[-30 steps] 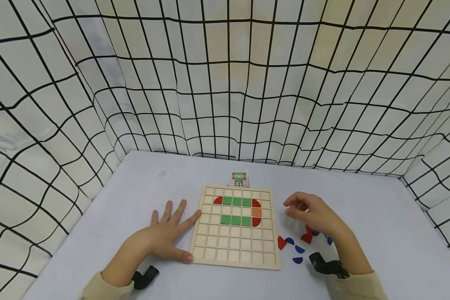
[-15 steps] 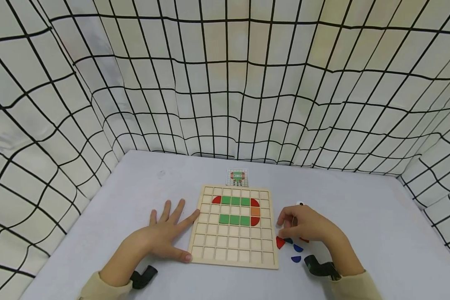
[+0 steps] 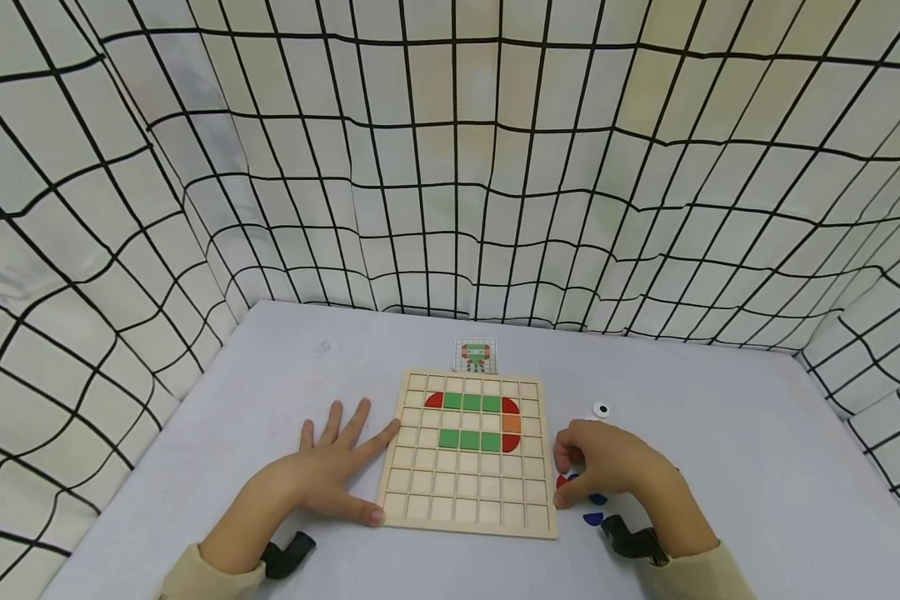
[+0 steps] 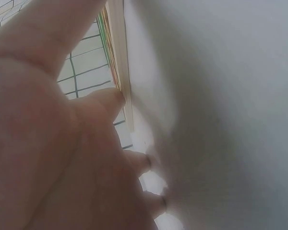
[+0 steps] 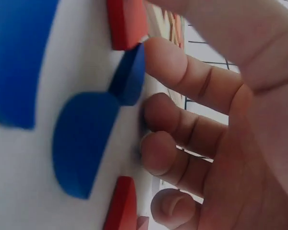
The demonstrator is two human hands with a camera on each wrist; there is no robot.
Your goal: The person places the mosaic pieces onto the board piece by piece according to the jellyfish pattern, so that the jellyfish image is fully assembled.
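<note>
We see the grid board (image 3: 444, 483) on the tabletop (image 3: 757, 467), the spread left hand (image 3: 330, 477) touching its nine-o'clock edge, presumably to steady it; at three o'clock, the right hand (image 3: 611, 460) curves over loose blue pieces (image 5: 84, 143), apparently gripping nothing.

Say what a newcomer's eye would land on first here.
Most likely the wooden board in the middle of the pale table, where two rows of green squares stand out beside red quarter-circles. Next, the right hand bent over loose blue pieces at the board's right, with the left hand spread against its left edge. Behind the table, the black net stands out too.
</note>
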